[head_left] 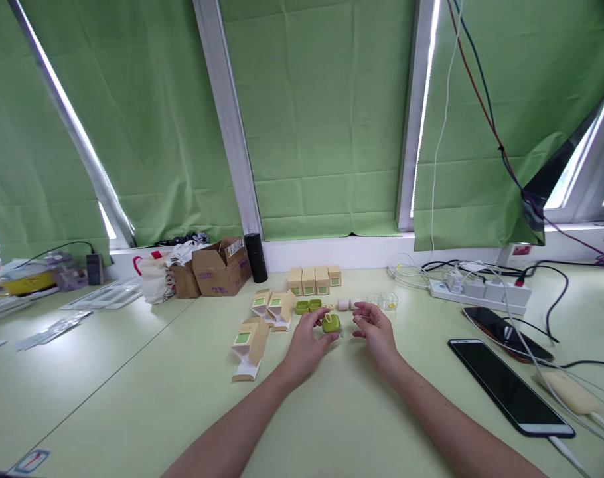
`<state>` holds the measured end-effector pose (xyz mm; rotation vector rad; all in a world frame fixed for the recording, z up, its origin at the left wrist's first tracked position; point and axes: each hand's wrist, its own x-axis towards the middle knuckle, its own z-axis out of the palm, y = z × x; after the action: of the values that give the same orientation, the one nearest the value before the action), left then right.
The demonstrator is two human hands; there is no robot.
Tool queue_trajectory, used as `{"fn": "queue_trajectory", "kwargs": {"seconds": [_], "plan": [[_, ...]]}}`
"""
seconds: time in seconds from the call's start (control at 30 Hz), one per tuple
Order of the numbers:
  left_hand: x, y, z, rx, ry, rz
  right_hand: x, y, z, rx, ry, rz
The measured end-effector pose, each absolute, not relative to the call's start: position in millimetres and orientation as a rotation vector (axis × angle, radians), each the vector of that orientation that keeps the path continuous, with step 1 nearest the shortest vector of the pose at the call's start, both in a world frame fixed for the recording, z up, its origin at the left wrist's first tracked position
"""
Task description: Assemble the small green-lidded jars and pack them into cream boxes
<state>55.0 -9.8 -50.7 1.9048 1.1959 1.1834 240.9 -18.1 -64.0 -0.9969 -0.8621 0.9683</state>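
My left hand (306,342) grips a small olive-green case (331,323) with a pale loop on top, held between thumb and fingers just above the table. A bit of clear material shows at its lower right edge. Just to the right, apart from the case, my right hand (377,334) has its thumb and fingers drawn together; whatever they pinch is too small to make out. Beyond my hands lie two more green cases (308,306), a small whitish-pink piece (342,304) and clear plastic pieces (389,301).
Opened cardboard boxes (249,342) lie left of my hands, and several closed small boxes (308,281) stand behind. A large carton (221,267) and a black cylinder (255,257) are farther back. On the right are a phone (511,385), a power strip (481,297) and cables.
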Motion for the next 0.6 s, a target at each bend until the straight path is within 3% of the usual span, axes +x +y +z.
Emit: {"fn": "queue_trajectory", "kwargs": {"seconds": [0.6], "plan": [[52.9, -14.3, -58.6, 2.236, 1.245, 1.019, 241.5, -13.3, -71.3, -0.998, -0.869, 0.932]]}}
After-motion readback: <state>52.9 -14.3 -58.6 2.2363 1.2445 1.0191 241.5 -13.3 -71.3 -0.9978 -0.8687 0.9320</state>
